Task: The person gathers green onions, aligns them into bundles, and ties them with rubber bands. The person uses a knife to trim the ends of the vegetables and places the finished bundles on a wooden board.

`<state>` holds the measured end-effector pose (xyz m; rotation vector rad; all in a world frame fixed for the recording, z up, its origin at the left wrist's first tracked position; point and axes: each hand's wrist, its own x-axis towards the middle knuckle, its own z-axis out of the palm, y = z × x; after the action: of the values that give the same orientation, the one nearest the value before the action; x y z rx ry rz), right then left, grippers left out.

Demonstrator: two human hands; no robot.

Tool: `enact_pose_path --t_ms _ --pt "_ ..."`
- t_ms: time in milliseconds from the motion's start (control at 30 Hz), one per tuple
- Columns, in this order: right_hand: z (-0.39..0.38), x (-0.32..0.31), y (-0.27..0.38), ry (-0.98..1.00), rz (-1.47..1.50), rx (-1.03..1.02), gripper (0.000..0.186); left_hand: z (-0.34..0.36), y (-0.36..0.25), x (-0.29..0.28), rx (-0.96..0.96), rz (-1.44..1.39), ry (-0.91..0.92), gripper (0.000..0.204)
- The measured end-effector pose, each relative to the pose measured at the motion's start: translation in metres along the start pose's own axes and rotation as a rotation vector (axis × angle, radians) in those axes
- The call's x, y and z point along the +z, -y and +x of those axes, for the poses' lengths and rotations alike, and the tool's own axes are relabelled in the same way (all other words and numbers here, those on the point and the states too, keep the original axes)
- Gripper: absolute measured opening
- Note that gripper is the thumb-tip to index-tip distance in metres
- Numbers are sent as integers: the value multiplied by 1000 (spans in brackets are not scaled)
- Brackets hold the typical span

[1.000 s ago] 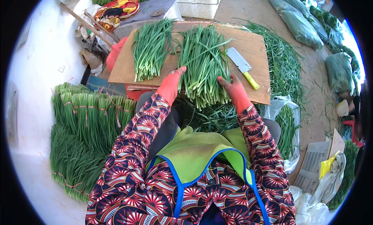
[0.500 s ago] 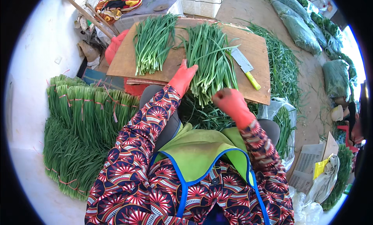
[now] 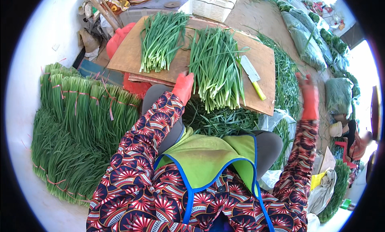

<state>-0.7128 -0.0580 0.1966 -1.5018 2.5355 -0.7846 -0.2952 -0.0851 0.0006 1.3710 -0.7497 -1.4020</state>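
Note:
Two loose piles of garlic chives lie on a wooden board in front of me: a smaller left pile and a larger right pile, their pale stem ends toward me. My left hand, in a coral glove, is at the board's near edge against the left side of the larger pile; its fingertips are hard to make out. A knife with a yellow-green handle rests on the board, right of that pile. My right hand, gloved alike, is off the board to the right, fingers apart and slightly blurred, holding nothing visible.
Tied chive bundles are stacked at my left by the white wall. Loose leaves lie right of the board and below its near edge. White crates stand behind. Filled plastic bags line the far right. A green apron covers my lap.
My right hand has swung away from the larger pile's stem ends to the right, past the board, and its fingers have spread. My left hand has shifted slightly toward me. The view has turned slightly.

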Motion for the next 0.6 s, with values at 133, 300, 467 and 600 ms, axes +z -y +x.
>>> enact_pose_path --t_ms 133,300,467,600 --pt "-43 110 42 285 10 -2 117 2 5 -2 11 -27 131 38" --pt "-74 200 109 521 108 114 137 -14 -10 10 20 60 152 45" --pt "-118 202 155 519 -65 -138 136 -16 -2 22 171 -110 357 60" --pt "-100 200 118 575 203 -181 125 -23 -6 24 170 -10 423 64"
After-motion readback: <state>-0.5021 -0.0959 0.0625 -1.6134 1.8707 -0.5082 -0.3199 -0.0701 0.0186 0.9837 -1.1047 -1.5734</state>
